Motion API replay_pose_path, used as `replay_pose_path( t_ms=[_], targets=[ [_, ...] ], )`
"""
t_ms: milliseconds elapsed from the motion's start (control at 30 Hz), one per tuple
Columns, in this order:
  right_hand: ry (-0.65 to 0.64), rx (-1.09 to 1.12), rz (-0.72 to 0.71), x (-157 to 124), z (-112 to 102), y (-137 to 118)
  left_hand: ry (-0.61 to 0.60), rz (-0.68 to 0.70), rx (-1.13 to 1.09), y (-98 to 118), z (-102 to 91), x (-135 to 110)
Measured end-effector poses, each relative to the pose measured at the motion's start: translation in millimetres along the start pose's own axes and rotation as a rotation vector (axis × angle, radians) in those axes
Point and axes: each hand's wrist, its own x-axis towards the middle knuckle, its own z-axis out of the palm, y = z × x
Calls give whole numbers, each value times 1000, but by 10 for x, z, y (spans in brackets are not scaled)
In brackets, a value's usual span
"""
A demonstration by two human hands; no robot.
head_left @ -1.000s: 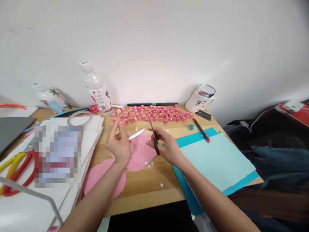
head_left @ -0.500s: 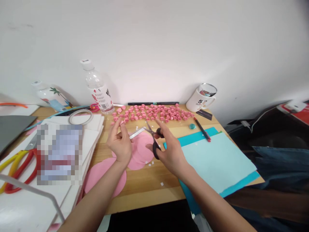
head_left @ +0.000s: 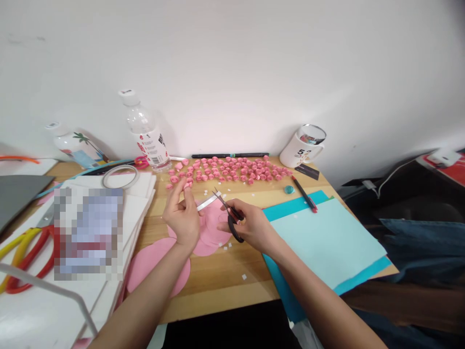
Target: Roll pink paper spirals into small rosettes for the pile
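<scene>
Pinched in the fingers of my left hand (head_left: pixel 182 218) are a small pink paper rosette (head_left: pixel 188 183) and a narrow white strip (head_left: pixel 208 201), which juts out to the right. My right hand (head_left: pixel 250 224) is closed around the black-handled scissors (head_left: pixel 236 228). Their blades point up and left, nearly together, at the strip's free end. Beneath both hands lie overlapping pink paper circles (head_left: pixel 210 240), with small white cut squares (head_left: pixel 244 277) scattered around. Many more rolled pink rosettes (head_left: pixel 232 169) sit in rows behind the hands.
White paper stacks (head_left: pixel 141 203), a tape roll (head_left: pixel 119 177) and red-yellow scissors (head_left: pixel 36 261) occupy the left. A water bottle (head_left: pixel 145 135) and a white mug (head_left: pixel 300 148) stand near the wall. To the right lie light blue sheets (head_left: pixel 323 242) and a black-and-red pen (head_left: pixel 304 194).
The scissors have turned and their blades have closed from a wider spread. My right hand has shifted slightly left and down. My left hand has hardly moved, still pinching the rosette and strip.
</scene>
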Motion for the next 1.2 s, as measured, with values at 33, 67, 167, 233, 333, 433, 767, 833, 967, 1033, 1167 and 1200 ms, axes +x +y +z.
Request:
replay_pose_path(
  t_ms=[33, 67, 167, 233, 333, 433, 767, 833, 967, 1033, 1167, 1200],
  targets=[
    [1, 14, 9, 5, 1, 9, 0, -4, 2, -4, 0, 2],
    [2, 24, 21, 7, 3, 26, 3, -8, 5, -10, 0, 4],
    [26, 20, 40, 0, 6, 90, 4, 1, 26, -36, 1, 9],
    [75, -55, 19, -15, -20, 117, -3, 39, 49, -57, 0, 5],
    [163, -325, -20, -35, -155, 131, -11, 122, 80, -83, -9, 2],
    [283, -665, 9, -51, -399, 168, -5, 186, 113, -94, -25, 23],
    [-196, -992, -9, -210, -800, 418, -286, 430, 294, -175, -1, -54],
    [-181, -1032, -25, -212, -790, 419, -360, 377, 294, -169, 4, -75],
    [-34, -925, 24, -107, -722, 419, -497, 209, 183, -99, 11, -81],
    [2, -778, 28, -16, -676, 456, -555, 95, 92, -53, 18, -81],
    [-42, -637, 62, 121, -619, 588, -593, -47, -69, 6, 32, -92],
    [-49, -627, 73, 136, -615, 617, -597, -57, -95, 12, 34, -96]
  ],
)
